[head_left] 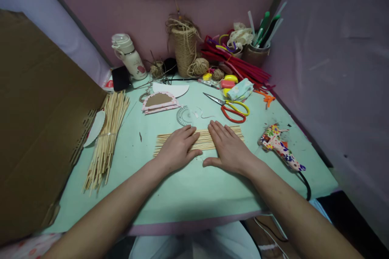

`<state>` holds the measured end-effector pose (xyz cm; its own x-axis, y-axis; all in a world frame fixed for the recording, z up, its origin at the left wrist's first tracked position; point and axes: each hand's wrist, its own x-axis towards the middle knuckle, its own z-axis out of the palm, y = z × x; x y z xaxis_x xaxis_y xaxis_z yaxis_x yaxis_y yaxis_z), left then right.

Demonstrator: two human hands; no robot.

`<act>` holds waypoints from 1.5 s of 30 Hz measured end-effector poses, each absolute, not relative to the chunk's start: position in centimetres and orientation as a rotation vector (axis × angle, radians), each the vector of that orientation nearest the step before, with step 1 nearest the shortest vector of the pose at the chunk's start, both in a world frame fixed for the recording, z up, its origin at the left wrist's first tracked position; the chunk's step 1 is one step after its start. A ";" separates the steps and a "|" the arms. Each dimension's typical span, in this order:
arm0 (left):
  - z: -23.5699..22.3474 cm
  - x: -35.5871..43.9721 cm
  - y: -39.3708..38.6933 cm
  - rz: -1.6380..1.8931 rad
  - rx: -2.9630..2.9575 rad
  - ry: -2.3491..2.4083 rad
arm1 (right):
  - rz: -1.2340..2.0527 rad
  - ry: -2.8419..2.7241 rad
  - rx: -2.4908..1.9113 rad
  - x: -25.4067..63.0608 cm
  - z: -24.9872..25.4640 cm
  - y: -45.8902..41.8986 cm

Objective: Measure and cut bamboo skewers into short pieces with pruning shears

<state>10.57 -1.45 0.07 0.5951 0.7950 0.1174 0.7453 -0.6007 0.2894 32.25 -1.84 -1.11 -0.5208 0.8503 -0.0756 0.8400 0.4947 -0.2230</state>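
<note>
A flat row of thin wooden sticks (203, 141) lies side by side across the middle of the table. My left hand (179, 147) rests on its left part, fingers stretched out and thumb pointing inward. On the right part lies my right hand (227, 147), also flat with its fingers extended. Both palms hide some of the sticks. Just beyond the row are a clear protractor (184, 116) and a pair of scissors (232, 107) with red and yellow handles. A half-round cardboard piece with pink trim (159, 101) sits farther back.
A tied bundle of sticks (106, 141) lies left beside a cardboard sheet (39, 121). A floral glue gun (281, 147) with a black cord is at right. Along the back stand a bottle (130, 56), a twine-wrapped cylinder (184, 50) and red pipe cleaners (237, 62).
</note>
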 end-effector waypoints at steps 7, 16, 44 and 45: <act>-0.7 10.7 -1.7 0.386 2.586 1.327 | 0.362 -2.667 -1.515 32.2 -1.0 -1.9; -0.6 11.1 -2.3 0.259 2.547 1.406 | 0.397 -2.662 -1.517 32.2 -1.0 -1.8; -1.0 11.2 -2.5 0.226 2.513 1.433 | 0.248 -2.669 -1.435 32.5 -2.2 -1.9; -1.0 11.2 -2.6 0.215 2.508 1.436 | 0.231 -2.669 -1.418 32.5 -2.4 -1.9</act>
